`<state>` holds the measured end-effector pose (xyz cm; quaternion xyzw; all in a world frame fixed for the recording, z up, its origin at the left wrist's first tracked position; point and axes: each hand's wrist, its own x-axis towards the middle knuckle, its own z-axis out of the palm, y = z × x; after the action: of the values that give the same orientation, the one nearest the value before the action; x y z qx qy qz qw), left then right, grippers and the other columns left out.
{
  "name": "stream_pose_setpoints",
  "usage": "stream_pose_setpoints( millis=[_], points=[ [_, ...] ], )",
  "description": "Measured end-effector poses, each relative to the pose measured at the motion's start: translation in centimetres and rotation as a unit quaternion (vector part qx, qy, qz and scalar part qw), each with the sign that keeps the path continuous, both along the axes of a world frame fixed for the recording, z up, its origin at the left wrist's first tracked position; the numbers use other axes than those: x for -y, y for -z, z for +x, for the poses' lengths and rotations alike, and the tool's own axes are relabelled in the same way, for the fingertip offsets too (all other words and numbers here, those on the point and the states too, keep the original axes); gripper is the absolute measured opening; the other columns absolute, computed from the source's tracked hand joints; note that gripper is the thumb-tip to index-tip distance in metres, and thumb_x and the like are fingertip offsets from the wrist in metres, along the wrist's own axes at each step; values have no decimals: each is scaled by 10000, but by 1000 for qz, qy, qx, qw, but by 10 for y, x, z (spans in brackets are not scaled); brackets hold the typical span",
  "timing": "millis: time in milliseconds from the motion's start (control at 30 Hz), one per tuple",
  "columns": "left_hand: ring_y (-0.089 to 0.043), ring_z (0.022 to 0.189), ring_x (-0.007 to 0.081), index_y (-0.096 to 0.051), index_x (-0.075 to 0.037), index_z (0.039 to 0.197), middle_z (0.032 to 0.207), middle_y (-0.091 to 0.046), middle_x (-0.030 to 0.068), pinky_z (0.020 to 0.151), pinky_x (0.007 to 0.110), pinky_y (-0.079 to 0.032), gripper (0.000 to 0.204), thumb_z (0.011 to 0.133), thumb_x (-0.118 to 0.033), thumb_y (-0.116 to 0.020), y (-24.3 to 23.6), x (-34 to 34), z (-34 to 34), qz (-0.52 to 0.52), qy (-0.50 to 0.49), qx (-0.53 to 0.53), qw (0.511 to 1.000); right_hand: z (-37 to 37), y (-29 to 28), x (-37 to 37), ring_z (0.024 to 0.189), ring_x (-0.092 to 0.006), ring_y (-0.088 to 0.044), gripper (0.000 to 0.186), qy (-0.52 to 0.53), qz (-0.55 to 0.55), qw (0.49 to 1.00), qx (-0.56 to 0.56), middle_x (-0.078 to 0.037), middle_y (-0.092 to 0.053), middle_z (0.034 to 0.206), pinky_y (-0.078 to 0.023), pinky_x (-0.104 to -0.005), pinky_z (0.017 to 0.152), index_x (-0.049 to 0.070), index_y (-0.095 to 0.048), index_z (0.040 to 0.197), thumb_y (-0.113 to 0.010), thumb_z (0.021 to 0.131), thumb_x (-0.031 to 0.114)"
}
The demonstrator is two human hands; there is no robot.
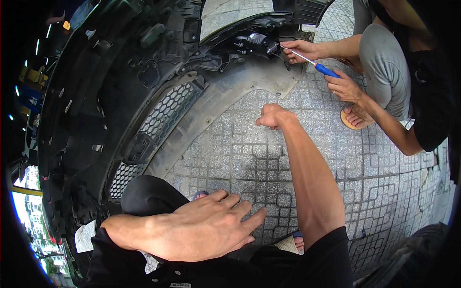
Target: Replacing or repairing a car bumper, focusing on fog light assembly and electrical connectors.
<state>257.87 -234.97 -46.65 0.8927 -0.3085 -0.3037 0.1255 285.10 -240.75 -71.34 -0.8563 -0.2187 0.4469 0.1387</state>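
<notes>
My left hand (211, 226) hangs palm down over my lap, beside my bent knee (149, 194). Its fingers are spread and it holds nothing. Reaching forward, my right hand (275, 116) is curled into a loose fist above the paving, with nothing showing from it. The nearest thing to it is the dusty lower lip (230, 86) of a large black car bumper (72, 125) turned inner side up. Across from me, a co-worker's hands (346, 86) hold a screwdriver (326, 70) with a blue handle, its tip close to a lamp unit (259, 39) in the bumper.
A honeycomb grille (168, 108) runs along the bumper's curve to my left. The co-worker squats at the right, one sandalled foot (357, 117) on the patterned paving tiles (374, 182). My own sandalled foot (290, 244) is below my right arm. A dark object (418, 254) lies at the lower right.
</notes>
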Motion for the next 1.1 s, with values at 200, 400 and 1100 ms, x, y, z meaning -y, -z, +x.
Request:
stream_pose_setpoints(
  millis=[200, 400, 1100],
  points=[
    [-655, 1053, 333, -537, 44, 1470, 1112, -654, 188, 980, 440, -504, 551, 1111, -374, -531, 1, 0, -1, -4, 0, 8, 1000, -1, 1, 2, 1010, -216, -764, 507, 3, 5, 1000, -3, -62, -753, 1236, -597, -440, 949, 87, -757, 1263, -751, 928, 466],
    [-657, 1060, 337, -537, 45, 1470, 1113, -654, 191, 984, 445, -505, 550, 1112, -373, -529, -1, 0, -1, -3, 0, 2, 1000, -1, 1, 3, 998, -216, -762, 507, -4, 1, 1000, -1, -72, -753, 1227, -599, -441, 941, 74, -754, 1253, -749, 928, 462],
    [-654, 1068, 344, -530, 44, 1474, 1129, -654, 200, 992, 449, -504, 548, 1114, -369, -524, -1, 1, -1, -1, -5, -10, 1000, -3, -2, 3, 1018, -226, -762, 498, 6, 6, 1000, 3, -86, -767, 1185, -596, -447, 950, 71, -763, 1251, -749, 939, 459]
  ],
)
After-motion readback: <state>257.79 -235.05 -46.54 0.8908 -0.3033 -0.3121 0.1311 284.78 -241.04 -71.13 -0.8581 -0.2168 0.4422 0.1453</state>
